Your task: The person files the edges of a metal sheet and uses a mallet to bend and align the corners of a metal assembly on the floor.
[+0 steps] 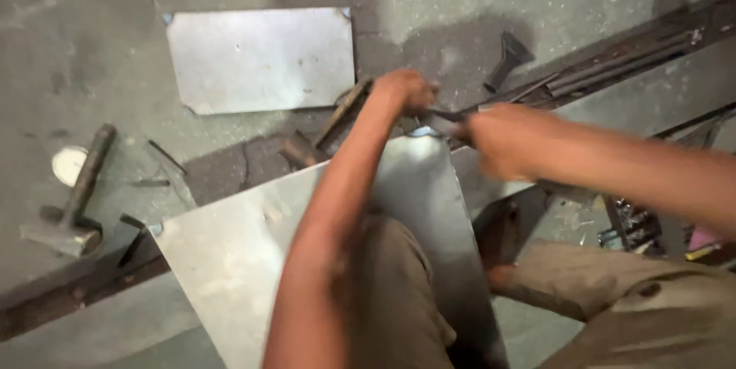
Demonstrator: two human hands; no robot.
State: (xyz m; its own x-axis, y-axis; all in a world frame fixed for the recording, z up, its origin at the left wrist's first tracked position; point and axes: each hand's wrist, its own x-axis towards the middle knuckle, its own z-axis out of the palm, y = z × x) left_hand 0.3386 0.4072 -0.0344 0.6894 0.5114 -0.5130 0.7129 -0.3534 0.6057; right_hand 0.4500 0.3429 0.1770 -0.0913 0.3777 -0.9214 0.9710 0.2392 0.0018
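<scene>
A large grey metal sheet [230, 254] lies tilted over a dark steel rail in front of me. My left hand [405, 91] reaches to the sheet's far corner and is closed there, near a wooden-handled tool; what it grips is blurred. My right hand [498, 139] is closed on a dark metal tool [443, 116] that points left toward the same corner. Both hands are motion-blurred. My knees in brown trousers sit below the sheet.
A second flat metal sheet [261, 59] lies on the concrete floor beyond. A hammer [73, 200] rests at the left beside a small white disc [67, 164]. Another hammer [322, 127] lies by the sheet's corner. Dark steel bars [621, 59] run at the upper right.
</scene>
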